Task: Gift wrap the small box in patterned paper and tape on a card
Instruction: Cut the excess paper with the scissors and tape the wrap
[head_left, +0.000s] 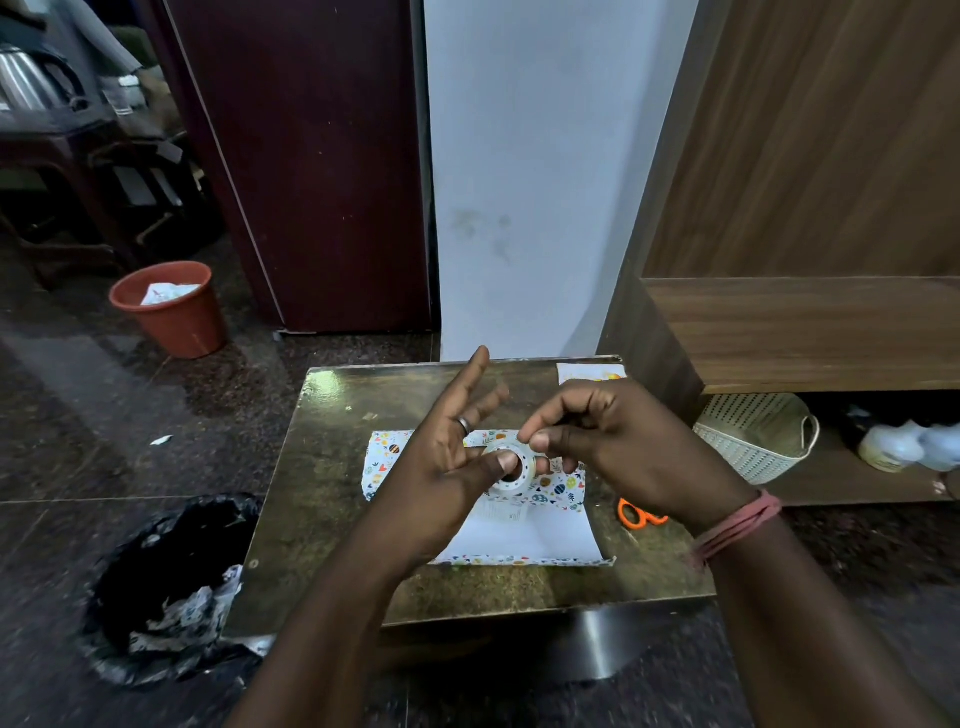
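Clear tape roll (511, 466) is held above the desk (322, 499) by both hands. The left hand (447, 467) has its thumb pushed into the roll's core, other fingers spread and straight. The right hand (587, 441) is curled, thumb and fingertips pinching at the roll's rim, judged to be picking for the tape end.

Progress: early. Patterned paper (519, 535) lies flat on the desk under the roll, white side up nearer the person, printed side showing at the far part and along the near edge. The box is not clearly seen; something pale with print lies under the roll on the paper, but whether it is the box cannot be told. No tape is seen applied. A card (589, 372) lies at the desk's far right corner, well apart from the paper, not yet attached. Left to do, as judged: folding, taping seams, taping on the card.

Around: orange scissors (636, 515) just right of the paper, partly hidden by the right wrist. Black bin bag (171, 587) on the floor left of the desk, red bucket (169, 309) farther off, white basket (753, 436) right of the desk. Nothing blocks the paper.
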